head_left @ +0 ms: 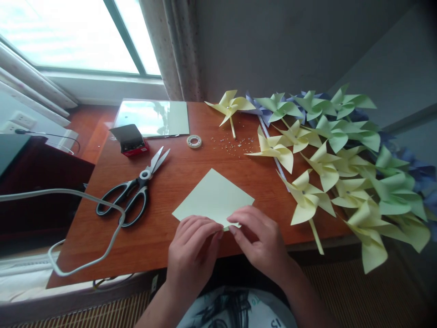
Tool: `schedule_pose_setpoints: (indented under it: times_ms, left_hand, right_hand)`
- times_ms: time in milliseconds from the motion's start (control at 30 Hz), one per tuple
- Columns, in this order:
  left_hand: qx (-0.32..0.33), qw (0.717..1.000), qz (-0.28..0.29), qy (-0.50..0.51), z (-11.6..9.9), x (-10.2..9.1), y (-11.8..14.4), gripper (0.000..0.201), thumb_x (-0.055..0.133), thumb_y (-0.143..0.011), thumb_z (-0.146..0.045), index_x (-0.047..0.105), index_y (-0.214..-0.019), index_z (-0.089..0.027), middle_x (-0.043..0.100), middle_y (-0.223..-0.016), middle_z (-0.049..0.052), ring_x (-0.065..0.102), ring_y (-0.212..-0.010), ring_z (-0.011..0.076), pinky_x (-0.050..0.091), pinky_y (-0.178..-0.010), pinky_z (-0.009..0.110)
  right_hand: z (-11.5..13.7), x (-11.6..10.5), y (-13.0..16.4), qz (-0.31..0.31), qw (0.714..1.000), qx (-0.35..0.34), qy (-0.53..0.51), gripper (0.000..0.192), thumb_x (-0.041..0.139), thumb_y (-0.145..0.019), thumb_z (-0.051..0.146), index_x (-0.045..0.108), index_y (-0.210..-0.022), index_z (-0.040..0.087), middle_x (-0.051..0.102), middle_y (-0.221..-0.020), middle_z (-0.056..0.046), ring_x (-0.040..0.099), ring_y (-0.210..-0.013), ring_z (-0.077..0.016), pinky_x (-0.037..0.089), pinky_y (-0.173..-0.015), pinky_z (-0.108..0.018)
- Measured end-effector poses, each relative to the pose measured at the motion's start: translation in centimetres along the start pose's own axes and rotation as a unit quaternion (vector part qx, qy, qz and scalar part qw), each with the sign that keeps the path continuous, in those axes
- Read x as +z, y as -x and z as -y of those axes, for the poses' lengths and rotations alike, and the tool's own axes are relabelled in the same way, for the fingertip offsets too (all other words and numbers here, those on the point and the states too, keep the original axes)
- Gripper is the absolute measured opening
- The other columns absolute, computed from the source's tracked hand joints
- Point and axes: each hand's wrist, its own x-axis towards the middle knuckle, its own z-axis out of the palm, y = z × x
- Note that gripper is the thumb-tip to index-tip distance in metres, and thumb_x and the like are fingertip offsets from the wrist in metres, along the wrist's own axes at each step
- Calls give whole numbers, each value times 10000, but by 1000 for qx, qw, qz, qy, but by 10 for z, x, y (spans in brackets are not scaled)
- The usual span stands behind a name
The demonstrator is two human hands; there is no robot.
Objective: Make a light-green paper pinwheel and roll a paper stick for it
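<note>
A pale green-yellow sheet of paper [215,193] lies at an angle near the front edge of the table, its near corner curled up between my hands. My left hand [193,246] pinches that rolled edge with thumb and fingers. From the other side, my right hand [261,234] grips the same edge, thumb below and fingers above. The fingers hide part of the roll. Black-handled scissors [138,187] rest with blades apart to the left of the paper. A roll of tape [194,141] lies flat beyond it.
Several yellow pinwheels [307,198] and green pinwheels [392,187] crowd the right side, with purple ones behind. An opened red box [134,146] stands back left beside a plastic-covered stack of sheets [153,117]. Small bits [235,146] are scattered at the back. A white cable [112,241] loops over the left edge.
</note>
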Motion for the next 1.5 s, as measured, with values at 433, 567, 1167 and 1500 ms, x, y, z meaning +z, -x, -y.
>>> schedule_pose_setpoints:
  times_ms: [433,567,1167,1500]
  left_hand:
    - [6,1000,-9,-4,-3,-6,0,220,657,-875,-35,643,-990,-223,727,-854,18,677,-792,176,527,-797,340]
    - [2,1000,-9,0,-3,-6,0,215,662,-868,-27,650,-974,-214,725,-853,13,678,-799,171,523,-808,334]
    - [-11,1000,-21,1,1,-8,2,213,673,-867,-30,668,-954,-224,727,-854,6,669,-814,164,539,-800,334]
    - [99,989,-52,-96,3,-9,7,260,715,-836,-42,720,-1009,-237,779,-940,50,703,-945,236,530,-896,429]
  right_hand:
    - [3,1,-1,14,997,-61,46,206,640,-928,81,690,-1050,240,723,-934,-68,644,-857,-213,563,-769,-375]
    - [6,2,-3,21,997,-61,40,190,630,-935,75,678,-1031,231,717,-930,-69,638,-854,-210,561,-767,-375]
    - [15,3,-7,-7,999,15,-34,127,596,-943,112,630,-991,224,673,-946,-57,624,-892,-203,527,-816,-351]
    - [18,25,22,31,843,360,-398,302,691,-884,473,625,-789,194,549,-669,14,441,-583,-122,359,-507,-230]
